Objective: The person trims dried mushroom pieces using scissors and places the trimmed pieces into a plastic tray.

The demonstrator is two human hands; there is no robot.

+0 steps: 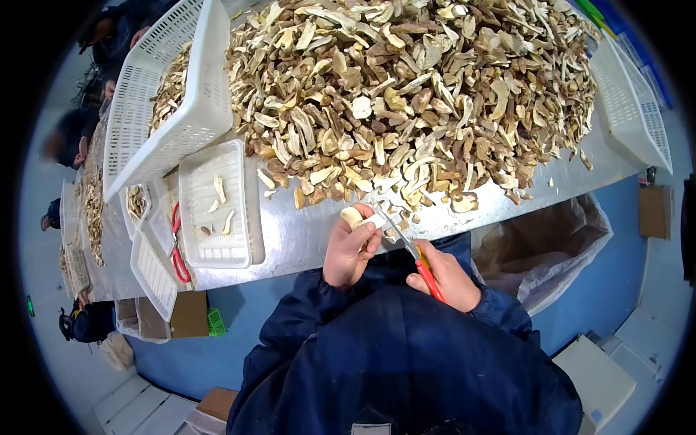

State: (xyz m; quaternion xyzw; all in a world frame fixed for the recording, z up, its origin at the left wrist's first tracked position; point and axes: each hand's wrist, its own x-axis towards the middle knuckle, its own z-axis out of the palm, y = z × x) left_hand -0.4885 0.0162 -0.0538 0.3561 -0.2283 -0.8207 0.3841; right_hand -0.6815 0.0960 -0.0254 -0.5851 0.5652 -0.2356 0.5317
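Observation:
My left hand [349,252] is closed around a pale mushroom slice [352,217], its fingers pinching the piece near the table's front edge. A second whitish bit [374,221] shows at the fingertips, touching or close to the blade. In my right hand [451,281] is a knife [429,280] with a red and yellow handle and a narrow grey blade. The blade points up and left, toward the left fingertips. Just beyond both hands lies a large heap of dried mushroom slices [413,94], with small pale scraps at its near edge.
Left on the metal table [290,232] are a white tray [214,246] with several slices, red-handled scissors [176,243] and a white basket [210,94]. Another basket [631,105] stands right. A lined box [536,250] sits below the edge. Other people [76,134] are far left.

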